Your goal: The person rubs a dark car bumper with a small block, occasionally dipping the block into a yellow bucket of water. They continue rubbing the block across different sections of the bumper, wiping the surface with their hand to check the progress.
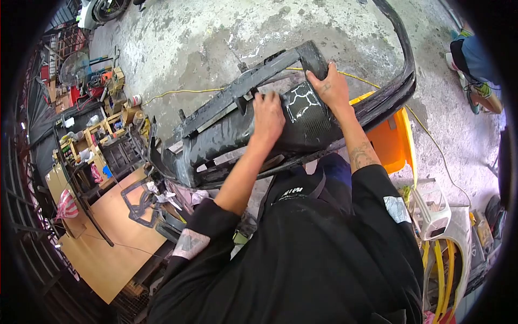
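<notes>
A dark, wet-looking car bumper (226, 129) lies across in front of me, with a long slot along its upper part. My left hand (268, 117) rests against its middle section, fingers curled and pressed together. Whatever may be under those fingers is hidden. At the bumper's right part, my right hand (330, 89) is wrapped over the upper edge, thumb on the near side. Between the two hands, a glossy carbon-fibre-patterned patch (307, 110) shows bright reflections.
An orange bin (391, 141) stands behind the bumper's right end. A yellow hose (186, 90) crosses the concrete floor. On the left are a wooden board (121, 232) and a cluttered rack (91, 137). Another person's leg (477, 67) is at the far right.
</notes>
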The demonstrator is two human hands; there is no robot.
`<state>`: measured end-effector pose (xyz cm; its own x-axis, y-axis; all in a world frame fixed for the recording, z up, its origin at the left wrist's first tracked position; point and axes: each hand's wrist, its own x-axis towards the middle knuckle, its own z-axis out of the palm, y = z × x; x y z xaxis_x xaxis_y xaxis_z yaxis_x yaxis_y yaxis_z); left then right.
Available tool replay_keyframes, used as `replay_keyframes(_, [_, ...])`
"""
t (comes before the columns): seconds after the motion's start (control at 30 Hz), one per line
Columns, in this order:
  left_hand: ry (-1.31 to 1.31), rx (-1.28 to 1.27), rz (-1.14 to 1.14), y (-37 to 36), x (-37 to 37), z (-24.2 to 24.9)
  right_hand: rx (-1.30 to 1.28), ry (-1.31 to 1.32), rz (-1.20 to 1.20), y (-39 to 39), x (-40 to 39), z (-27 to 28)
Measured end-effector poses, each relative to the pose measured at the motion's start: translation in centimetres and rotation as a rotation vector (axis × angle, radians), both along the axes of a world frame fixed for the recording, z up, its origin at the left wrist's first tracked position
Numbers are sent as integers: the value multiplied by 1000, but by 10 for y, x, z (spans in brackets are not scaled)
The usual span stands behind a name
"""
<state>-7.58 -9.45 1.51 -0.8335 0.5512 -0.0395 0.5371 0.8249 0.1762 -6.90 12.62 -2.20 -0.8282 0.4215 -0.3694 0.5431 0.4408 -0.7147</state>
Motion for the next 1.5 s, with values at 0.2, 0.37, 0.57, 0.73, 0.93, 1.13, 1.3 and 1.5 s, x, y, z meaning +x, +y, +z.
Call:
replay_keyframes(0.2, [26,100,108,-19,-21,1,49,89,-16,2,-1,-10])
replay_keyframes(0.37, [21,303,218,-94,-10,63,203,490,-74,-1,4,-9])
replay_keyframes(0.57, [69,332,435,-187,-10,56,-94,502,283,-78,41,38])
replay_keyframes(0.73, [81,394,466,-223,-4,26,359,217,458,-158,29,12])
replay_keyframes(0.93, [104,422,387,-224,-1,18,-162,554,586,-189,32,43])
replay_keyframes(1.13, [61,452,417,-226,-2,17,-222,309,-308,-76,164,67])
replay_keyframes(1.3, [52,420,486,-219,-2,15,-223,65,-764,64,305,-133])
replay_keyframes(1.5, [90,231,510,-201,-2,13,-445,-390,-748,144,340,-395])
